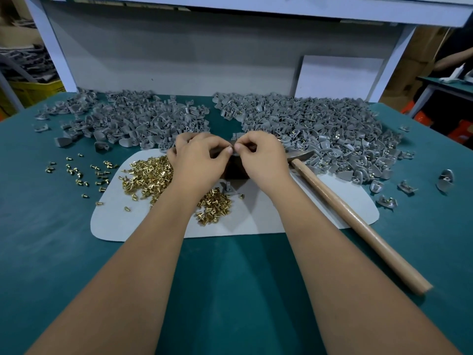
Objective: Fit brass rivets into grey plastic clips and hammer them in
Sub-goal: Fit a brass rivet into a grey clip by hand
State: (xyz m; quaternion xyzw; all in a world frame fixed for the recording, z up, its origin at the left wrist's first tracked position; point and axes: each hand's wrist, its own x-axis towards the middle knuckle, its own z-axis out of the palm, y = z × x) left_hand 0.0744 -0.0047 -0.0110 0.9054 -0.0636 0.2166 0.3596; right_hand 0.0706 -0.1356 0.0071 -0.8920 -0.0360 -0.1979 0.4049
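Observation:
My left hand and my right hand meet fingertip to fingertip above a dark block on the grey mat. Together they pinch a small grey clip, mostly hidden by my fingers; whether a rivet is in it I cannot tell. Loose brass rivets lie heaped on the mat under my left wrist. Another grey clip lies just in front of the block. A wooden-handled hammer lies on the table beside my right forearm, its head near my right hand.
A pile of plain grey clips spreads at the back left; a larger pile of clips with rivets fills the back right. Stray rivets dot the green table left of the mat. A white board leans against the back panel.

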